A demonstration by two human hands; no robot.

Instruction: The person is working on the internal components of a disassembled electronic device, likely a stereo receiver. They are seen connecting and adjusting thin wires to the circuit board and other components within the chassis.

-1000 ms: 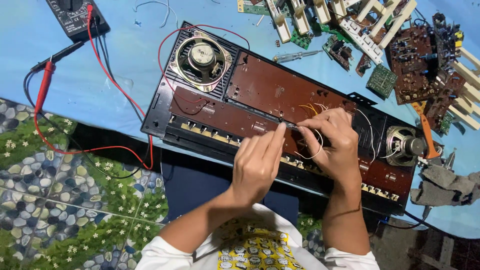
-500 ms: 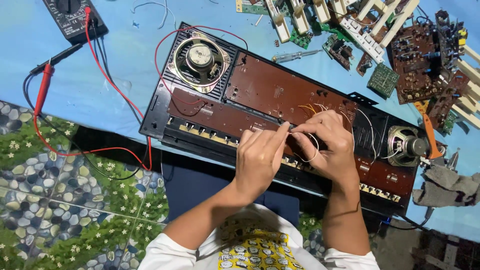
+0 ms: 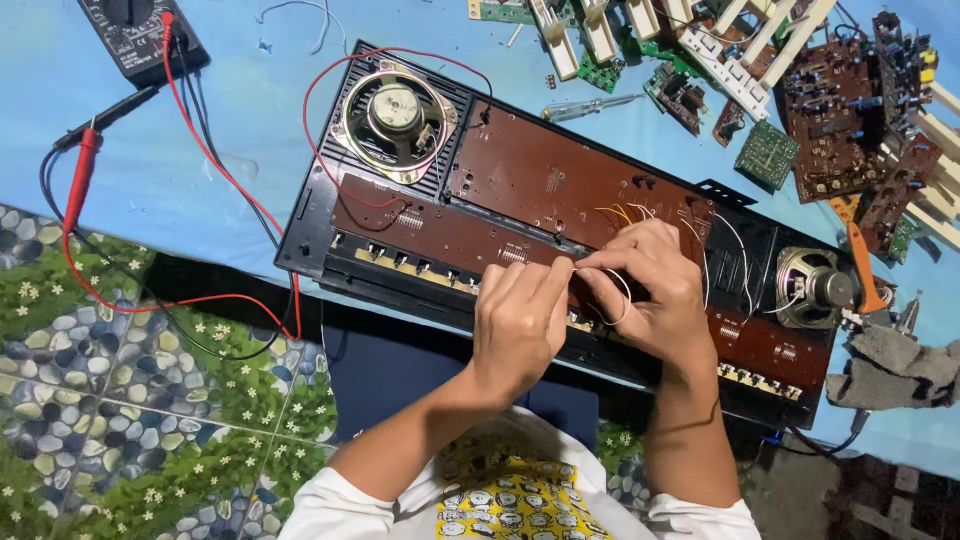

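Your opened black keyboard chassis [image 3: 380,215] spans the blue table [image 3: 200,190], its near edge overhanging. Loose circuit boards [image 3: 830,120] crowd the far right corner; the left lies roomier. Your left hand [image 3: 520,320] and right hand [image 3: 650,300] meet, fingertips pinched on a thin white wire [image 3: 618,300].

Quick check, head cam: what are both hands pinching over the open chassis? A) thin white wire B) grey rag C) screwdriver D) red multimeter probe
A: the left hand and right hand meet fingertip to fingertip on a thin white wire that loops over the brown board; the red probe, screwdriver and grey rag lie untouched.
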